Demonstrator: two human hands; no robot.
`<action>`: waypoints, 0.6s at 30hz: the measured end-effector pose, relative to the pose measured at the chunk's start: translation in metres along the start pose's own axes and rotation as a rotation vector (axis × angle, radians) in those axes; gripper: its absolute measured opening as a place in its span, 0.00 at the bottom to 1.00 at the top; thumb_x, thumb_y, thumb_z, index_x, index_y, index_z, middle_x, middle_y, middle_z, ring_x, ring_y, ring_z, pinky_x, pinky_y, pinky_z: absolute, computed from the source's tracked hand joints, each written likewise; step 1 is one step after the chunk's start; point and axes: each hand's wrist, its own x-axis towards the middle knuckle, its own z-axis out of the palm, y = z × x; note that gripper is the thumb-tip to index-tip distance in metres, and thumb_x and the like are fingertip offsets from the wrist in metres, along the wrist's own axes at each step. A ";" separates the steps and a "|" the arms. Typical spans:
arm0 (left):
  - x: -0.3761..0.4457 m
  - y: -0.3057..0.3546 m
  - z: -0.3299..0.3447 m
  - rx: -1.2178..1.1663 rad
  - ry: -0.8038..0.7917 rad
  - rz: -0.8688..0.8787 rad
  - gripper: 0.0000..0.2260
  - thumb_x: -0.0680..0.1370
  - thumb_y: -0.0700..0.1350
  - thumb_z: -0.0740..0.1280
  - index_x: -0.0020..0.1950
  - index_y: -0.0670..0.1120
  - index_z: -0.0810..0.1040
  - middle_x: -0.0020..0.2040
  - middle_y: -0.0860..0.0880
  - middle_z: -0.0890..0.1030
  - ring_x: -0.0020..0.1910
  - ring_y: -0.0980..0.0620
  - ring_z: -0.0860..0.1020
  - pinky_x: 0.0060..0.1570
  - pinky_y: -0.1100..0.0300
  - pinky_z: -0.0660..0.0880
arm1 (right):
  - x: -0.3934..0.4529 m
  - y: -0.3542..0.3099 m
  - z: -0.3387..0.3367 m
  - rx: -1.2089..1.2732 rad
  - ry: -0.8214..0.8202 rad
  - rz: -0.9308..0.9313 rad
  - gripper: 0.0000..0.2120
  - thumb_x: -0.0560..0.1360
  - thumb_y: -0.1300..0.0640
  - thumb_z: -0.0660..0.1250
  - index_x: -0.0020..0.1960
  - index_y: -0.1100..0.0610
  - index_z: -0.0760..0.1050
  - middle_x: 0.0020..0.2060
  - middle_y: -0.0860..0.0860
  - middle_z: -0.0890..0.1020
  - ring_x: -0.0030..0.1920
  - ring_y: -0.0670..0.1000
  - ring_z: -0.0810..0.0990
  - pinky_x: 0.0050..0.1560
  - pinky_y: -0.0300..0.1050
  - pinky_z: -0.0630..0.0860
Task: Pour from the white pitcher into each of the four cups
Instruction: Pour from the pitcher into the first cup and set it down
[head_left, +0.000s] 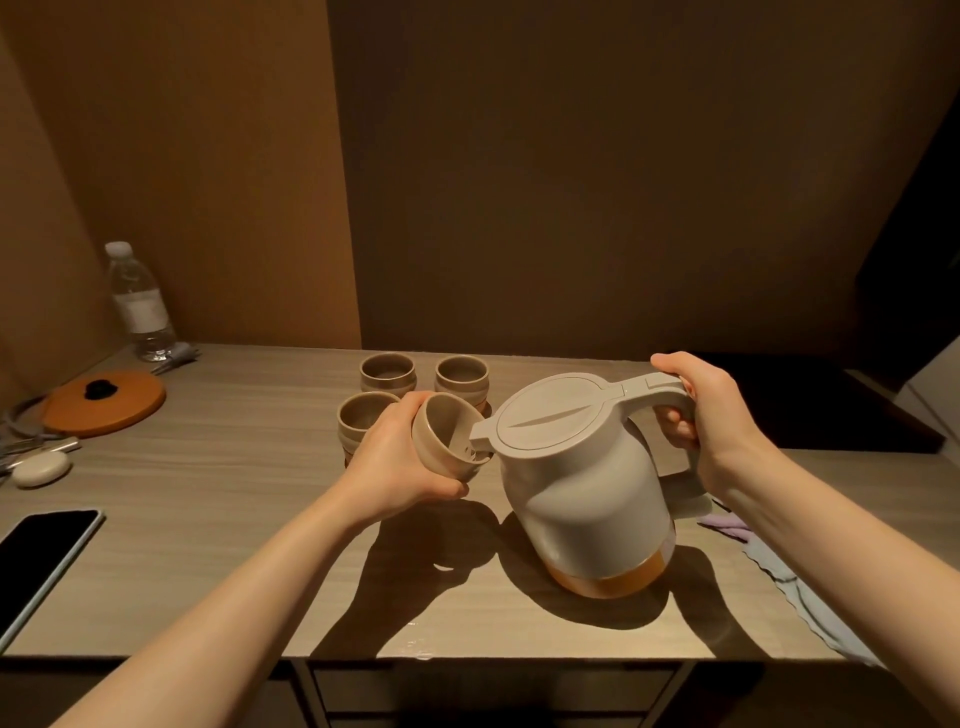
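Note:
The white pitcher (582, 499) with an orange base hangs tilted to the left above the table, and my right hand (701, 410) grips its handle. Its spout reaches into a beige cup (441, 431), where liquid shows at the lip. My left hand (400, 462) holds that cup tilted toward the spout, lifted off the table. Three more beige cups stand on the table behind: back left (387, 371), back right (462, 375), and one (361, 418) partly hidden behind my left hand.
A water bottle (139, 304) stands at the back left by an orange round lid (104, 402). A phone (41, 561) and a small white case (41, 468) lie at the left. A pale cloth (779, 571) lies at the right. The table's front edge (467, 659) is near.

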 end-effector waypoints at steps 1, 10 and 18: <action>0.000 -0.001 0.000 -0.002 0.002 0.000 0.42 0.55 0.49 0.83 0.66 0.56 0.67 0.60 0.56 0.74 0.59 0.53 0.75 0.56 0.52 0.78 | 0.000 0.000 0.000 0.001 -0.004 -0.002 0.22 0.77 0.47 0.63 0.27 0.56 0.69 0.19 0.47 0.68 0.21 0.45 0.65 0.29 0.39 0.63; -0.002 -0.005 0.000 -0.018 0.012 -0.012 0.43 0.55 0.50 0.83 0.65 0.56 0.67 0.59 0.56 0.75 0.58 0.53 0.75 0.55 0.53 0.78 | 0.001 -0.002 0.005 -0.017 -0.006 0.000 0.23 0.78 0.47 0.62 0.27 0.56 0.70 0.18 0.47 0.69 0.20 0.43 0.65 0.29 0.39 0.63; -0.006 -0.008 0.004 -0.034 0.020 -0.008 0.42 0.54 0.50 0.83 0.64 0.57 0.67 0.58 0.58 0.74 0.58 0.54 0.75 0.54 0.56 0.77 | 0.001 -0.003 0.006 -0.015 -0.019 0.005 0.22 0.77 0.47 0.63 0.27 0.56 0.70 0.19 0.47 0.69 0.20 0.44 0.65 0.28 0.39 0.62</action>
